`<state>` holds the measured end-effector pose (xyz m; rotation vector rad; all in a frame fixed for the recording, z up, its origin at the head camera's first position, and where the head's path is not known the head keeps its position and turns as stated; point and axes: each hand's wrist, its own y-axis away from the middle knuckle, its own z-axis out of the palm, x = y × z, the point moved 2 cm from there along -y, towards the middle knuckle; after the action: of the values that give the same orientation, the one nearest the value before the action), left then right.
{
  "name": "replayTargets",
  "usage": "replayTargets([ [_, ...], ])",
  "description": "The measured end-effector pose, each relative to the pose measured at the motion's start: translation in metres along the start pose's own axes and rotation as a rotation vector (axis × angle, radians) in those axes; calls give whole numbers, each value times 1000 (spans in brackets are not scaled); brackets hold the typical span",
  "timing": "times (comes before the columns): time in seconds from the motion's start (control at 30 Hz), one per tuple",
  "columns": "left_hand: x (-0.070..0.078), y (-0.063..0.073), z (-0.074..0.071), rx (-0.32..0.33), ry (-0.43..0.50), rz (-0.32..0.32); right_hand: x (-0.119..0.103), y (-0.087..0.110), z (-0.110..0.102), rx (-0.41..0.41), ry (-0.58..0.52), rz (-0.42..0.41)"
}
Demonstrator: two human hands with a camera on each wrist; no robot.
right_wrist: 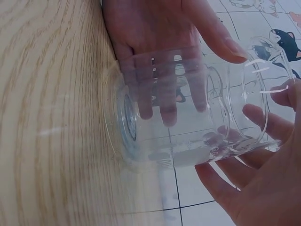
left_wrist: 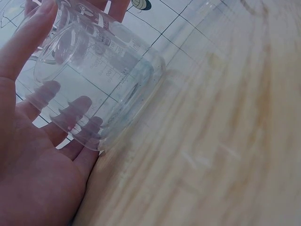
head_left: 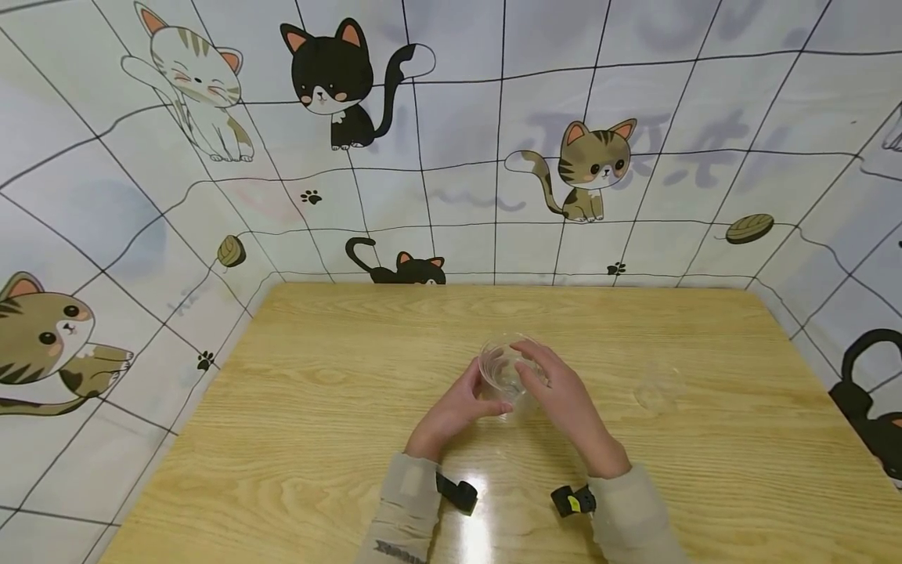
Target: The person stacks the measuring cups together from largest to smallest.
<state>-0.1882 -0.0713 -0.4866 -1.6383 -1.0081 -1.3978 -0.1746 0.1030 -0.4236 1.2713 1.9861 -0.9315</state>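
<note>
A clear glass beaker with white printed graduations stands on the table between the two hands, near the middle of the head view. My left hand holds its side, with the thumb in front and several fingers behind, seen through the glass. From the other side, my right hand grips the rim area, its thumb and fingers around the upper end. Several curved edges show inside the upper part of the glass in the right wrist view; whether a second vessel sits inside I cannot tell.
To the right on the wooden table lies a faint, clear round object, too transparent to identify. White walls with cat drawings and grid lines enclose the table at the back and both sides. Black straps sit at both wrists.
</note>
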Motion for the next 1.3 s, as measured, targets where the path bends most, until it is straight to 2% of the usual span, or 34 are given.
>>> replayTargets([
  [0.17,4,2,-1,-12,7,-9,-2,1,1,0,2,9],
  [0.37,24,7,1,-65,21,-25,-1,3,-1,-7,8,37],
  [0.47,28,8,1,-73,18,-33,-2,3,-2,-20,16,32],
  [0.57,26,8,1,-62,33,-38,-2,4,-2,-34,18,33],
  [0.8,5,1,0,-30,23,-17,-2,4,-7,-50,63,21],
  [1.0,3,0,-1,-34,37,-21,-2,5,-19,-63,74,17],
  [1.3,29,9,2,-31,42,-42,9,8,-38,-37,71,20],
])
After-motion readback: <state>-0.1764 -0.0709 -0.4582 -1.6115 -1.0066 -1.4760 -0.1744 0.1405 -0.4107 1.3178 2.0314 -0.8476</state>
